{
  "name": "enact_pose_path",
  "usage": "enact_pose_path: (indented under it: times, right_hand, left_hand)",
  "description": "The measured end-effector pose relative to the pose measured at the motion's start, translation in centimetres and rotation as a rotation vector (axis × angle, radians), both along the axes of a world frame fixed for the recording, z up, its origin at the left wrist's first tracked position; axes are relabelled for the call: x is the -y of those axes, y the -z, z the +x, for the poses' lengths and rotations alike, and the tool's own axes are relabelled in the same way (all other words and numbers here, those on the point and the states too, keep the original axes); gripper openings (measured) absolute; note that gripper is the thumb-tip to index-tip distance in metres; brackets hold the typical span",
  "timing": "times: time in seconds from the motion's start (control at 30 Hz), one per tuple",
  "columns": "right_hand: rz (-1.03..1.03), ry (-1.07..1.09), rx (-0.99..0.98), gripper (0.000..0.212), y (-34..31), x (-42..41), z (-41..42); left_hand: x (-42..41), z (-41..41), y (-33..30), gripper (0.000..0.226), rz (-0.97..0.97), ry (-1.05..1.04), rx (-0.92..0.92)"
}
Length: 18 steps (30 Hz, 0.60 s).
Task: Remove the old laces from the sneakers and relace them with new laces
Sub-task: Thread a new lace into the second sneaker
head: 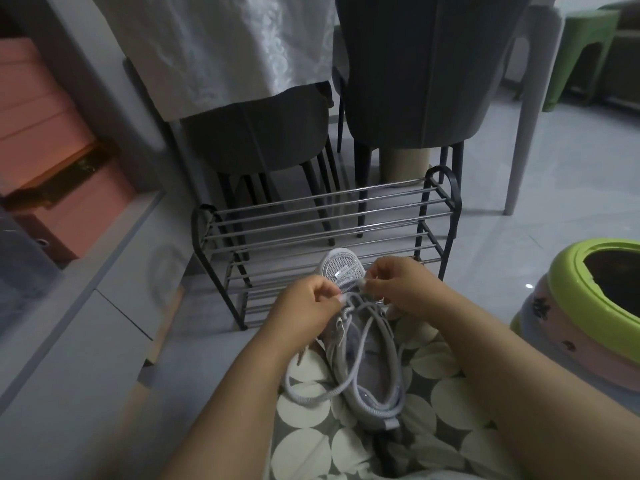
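Note:
A grey sneaker (349,344) lies on my lap, on cloth with large pale dots, its mesh toe pointing away from me. A grey lace (356,358) runs through its front eyelets and hangs in long loose loops over the shoe opening and down its left side. My left hand (308,303) pinches the lace at the front eyelets from the left. My right hand (398,285) pinches the lace just opposite, from the right. Both hands meet over the shoe's vamp and hide the eyelets there.
A low black and chrome shoe rack (329,230) stands right in front of my knees. Behind it are two dark chairs (263,143) and a table with a white cloth (221,46). Stacked green and pink plastic stools (588,306) sit at right, pink boxes (45,140) at left.

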State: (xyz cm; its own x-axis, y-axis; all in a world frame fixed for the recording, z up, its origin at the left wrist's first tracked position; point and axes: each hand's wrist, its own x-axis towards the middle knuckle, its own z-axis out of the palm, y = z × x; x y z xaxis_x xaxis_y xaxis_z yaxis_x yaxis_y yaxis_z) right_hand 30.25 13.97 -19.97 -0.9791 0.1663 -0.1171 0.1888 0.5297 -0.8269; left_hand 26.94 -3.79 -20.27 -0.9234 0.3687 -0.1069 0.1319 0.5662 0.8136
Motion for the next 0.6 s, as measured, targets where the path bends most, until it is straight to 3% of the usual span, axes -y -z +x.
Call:
enact_pose_path:
  times: [0.1,0.27,0.4,0.5,0.6]
  right_hand:
    - [0.086,-0.022,0.008,0.023,-0.1,0.2,-0.3]
    - [0.018,-0.012,0.014,0.023,-0.1,0.0,-0.2]
    - [0.061,-0.056,0.009,0.020,-0.2,0.4,-0.5]
    - [0.104,-0.115,0.073,0.020,-0.3,0.7,-0.6]
    - [-0.084,-0.104,0.158,0.020,-0.5,0.6,-0.4]
  left_hand:
    - [-0.6,0.0,0.2,0.011,-0.009,0.060,0.020]
    - [0.2,0.5,-0.2,0.009,0.150,0.106,0.039]
    - [0.7,0.8,0.1,0.008,0.170,0.127,0.021]
    - [0.9,0.4,0.2,0.020,0.053,0.142,-0.027]
    - [1.2,0.0,0.1,0.032,-0.097,0.159,-0.106]
